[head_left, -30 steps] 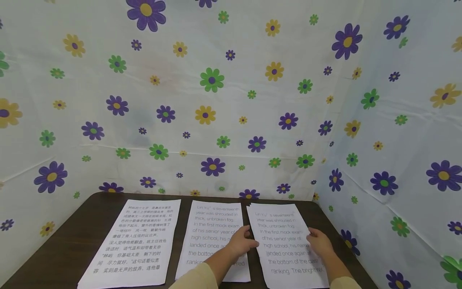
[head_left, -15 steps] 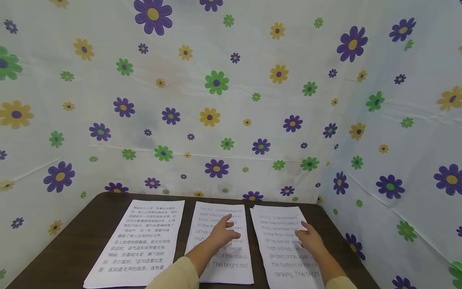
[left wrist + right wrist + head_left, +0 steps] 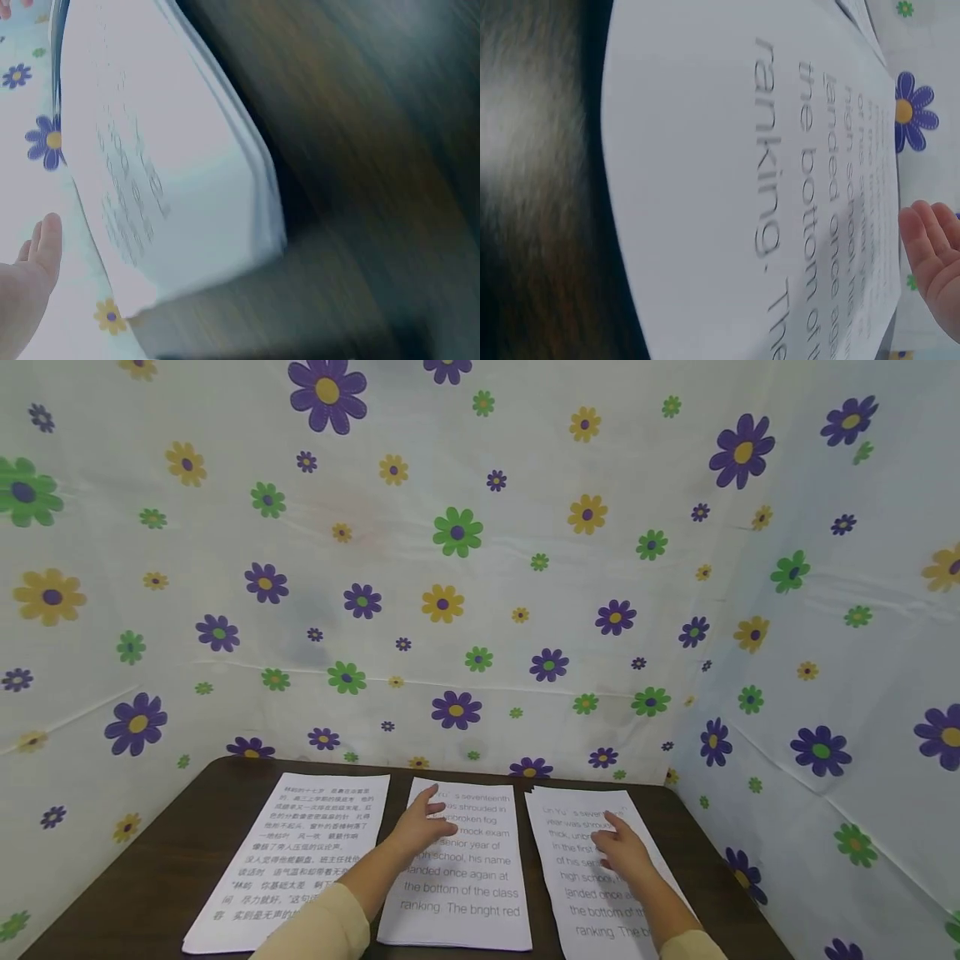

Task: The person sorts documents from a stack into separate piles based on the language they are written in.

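My left hand [image 3: 417, 830] hovers over the left side of the middle paper stack [image 3: 467, 893], fingers relaxed and nothing held. Above the right paper stack [image 3: 592, 877] is my right hand [image 3: 624, 850], its fingers loosely bent and free of any object. Both stacks bear large English print. A third stack with Chinese print [image 3: 300, 835] lies at the left, partly covered by my left forearm. In the left wrist view, layered sheet edges show on a stack [image 3: 187, 202], with my left hand [image 3: 30, 277] apart from it.
A dark brown table [image 3: 127, 893] carries all three stacks, with narrow gaps between them. White cloth with flower prints [image 3: 465, 585] encloses the table at the back and sides.
My hands have let go of the right stack's sides. The left hand has moved leftward over the middle stack; the right has shifted inward over the right stack. The camera view has shifted slightly.
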The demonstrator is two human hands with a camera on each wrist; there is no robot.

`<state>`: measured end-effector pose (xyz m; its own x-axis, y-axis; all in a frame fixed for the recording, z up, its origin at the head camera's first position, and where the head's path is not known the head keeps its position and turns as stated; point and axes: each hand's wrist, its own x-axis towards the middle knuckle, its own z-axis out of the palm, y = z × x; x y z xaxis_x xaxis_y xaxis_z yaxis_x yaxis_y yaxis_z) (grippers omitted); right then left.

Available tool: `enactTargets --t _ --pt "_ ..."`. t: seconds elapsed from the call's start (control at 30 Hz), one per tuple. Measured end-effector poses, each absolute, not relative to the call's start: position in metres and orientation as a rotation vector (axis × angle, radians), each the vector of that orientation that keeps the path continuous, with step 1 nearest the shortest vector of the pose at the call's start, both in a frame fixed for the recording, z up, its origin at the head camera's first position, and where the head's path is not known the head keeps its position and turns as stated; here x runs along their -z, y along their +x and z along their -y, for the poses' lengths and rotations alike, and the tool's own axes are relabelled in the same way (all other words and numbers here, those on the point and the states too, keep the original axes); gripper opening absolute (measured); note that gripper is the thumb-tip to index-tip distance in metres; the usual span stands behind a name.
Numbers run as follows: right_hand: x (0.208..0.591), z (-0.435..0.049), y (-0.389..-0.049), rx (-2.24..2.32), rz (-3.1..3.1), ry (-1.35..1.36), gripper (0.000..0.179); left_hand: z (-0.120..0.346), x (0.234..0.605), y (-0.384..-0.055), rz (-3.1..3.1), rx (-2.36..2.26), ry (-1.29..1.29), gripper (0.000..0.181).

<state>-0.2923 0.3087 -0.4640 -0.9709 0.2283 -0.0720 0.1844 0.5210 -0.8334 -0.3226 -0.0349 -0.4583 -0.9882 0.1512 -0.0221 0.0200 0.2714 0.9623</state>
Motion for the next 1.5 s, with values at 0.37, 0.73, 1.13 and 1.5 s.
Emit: enactTargets --t 0.37,0.73,1.13,1.5 --pt "0.465 -0.28 -0.296 -1.514 2.715 -0.313 0.065 0.074 0.455 -0.319 -2.418 -1.888 0.131 0.094" --pt "0.466 -0.251 -0.3 -1.56 2.685 -0.191 0.063 0.101 0.454 -0.315 -2.46 -1.873 0.065 0.089" --pt "0.473 -0.224 -0.302 -1.591 2.71 -0.164 0.061 0.11 0.465 -0.315 -2.474 -1.821 -0.013 0.088" --pt "0.475 -0.205 -0.297 -1.577 2.818 -0.154 0.061 0.107 0.471 -0.307 -2.424 -1.765 -0.059 0.084"
